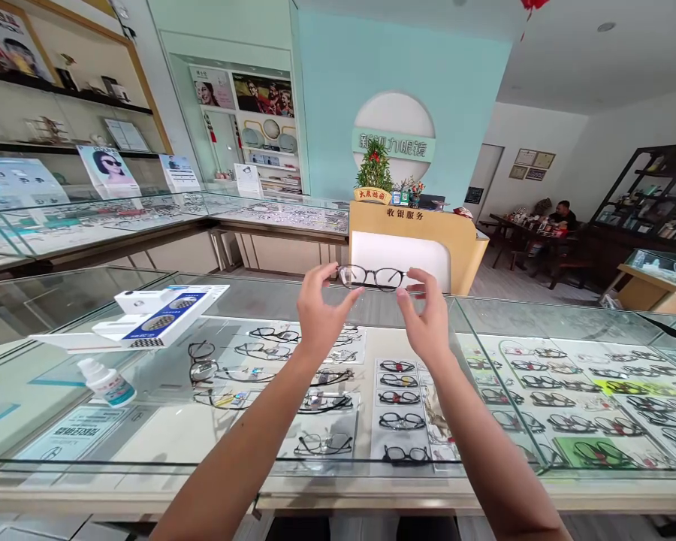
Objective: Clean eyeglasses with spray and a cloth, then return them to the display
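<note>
Head view showed the left hand (320, 315) and the right hand (425, 319) raised together above the glass tabletop (225, 451), each pinching one end of a pair of dark-rimmed glasses (372, 277) between thumb and fingertips. The glasses hung level in the air between the two hands, lenses facing away, well above the tabletop and apart from it.

Holding them well looked like a matter of keeping the pinch light and out at the hinges, so that no fingertip smeared a lens, and of keeping both ends at one height so the frame did not twist; whether the arms were folded or open could not be told.

Below the glasses, under the glass, lay rows of other frames (397, 398) on white trays. Left of the glasses a small white bottle (108, 382) lay on the tabletop, and beyond it stood a blue and white box (163, 315). Behind the glasses was a wooden cashier desk (417, 240) with a small potted tree (375, 171).
</note>
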{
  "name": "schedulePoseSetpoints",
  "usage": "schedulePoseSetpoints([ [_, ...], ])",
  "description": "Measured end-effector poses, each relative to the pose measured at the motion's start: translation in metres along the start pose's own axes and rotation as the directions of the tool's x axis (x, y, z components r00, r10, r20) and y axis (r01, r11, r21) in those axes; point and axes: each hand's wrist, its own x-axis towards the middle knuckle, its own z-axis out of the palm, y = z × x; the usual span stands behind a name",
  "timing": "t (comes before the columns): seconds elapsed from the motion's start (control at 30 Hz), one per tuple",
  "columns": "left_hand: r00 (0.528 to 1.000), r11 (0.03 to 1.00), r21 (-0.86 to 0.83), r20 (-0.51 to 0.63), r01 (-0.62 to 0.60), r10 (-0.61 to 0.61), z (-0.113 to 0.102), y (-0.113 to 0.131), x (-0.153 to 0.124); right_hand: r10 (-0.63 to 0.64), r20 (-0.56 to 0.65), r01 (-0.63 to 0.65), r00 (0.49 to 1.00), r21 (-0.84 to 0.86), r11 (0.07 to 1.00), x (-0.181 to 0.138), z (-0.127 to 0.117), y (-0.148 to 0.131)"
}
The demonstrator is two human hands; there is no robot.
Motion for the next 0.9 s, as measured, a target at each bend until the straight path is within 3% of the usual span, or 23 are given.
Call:
schedulePoseSetpoints([
  [0.13, 0.998, 0.998, 0.047, 0.036, -0.048, 0.046, -0.002, -0.016, -0.032, 0.155, -0.038, -0.146, 0.987, 0.164, 0.976, -0.016, 0.010, 0.050],
  [0.3, 0.995, 0.999, 0.040, 0.099, -0.032, 0.028, -0.001, -0.022, -0.053, 0.242, -0.025, -0.235, 0.970, 0.161, 0.959, -0.031, 0.021, 0.087],
  [0.47, 0.986, 0.999, 0.050, 0.165, -0.002, -0.006, 0.004, -0.026, -0.056, 0.255, 0.018, -0.255, 0.967, 0.125, 0.959, -0.037, 0.023, 0.091],
  [0.9, 0.979, 0.997, 0.079, 0.205, 0.006, -0.022, 0.006, -0.033, -0.061, 0.269, 0.082, -0.275, 0.960, 0.074, 0.958, -0.039, 0.026, 0.092],
])
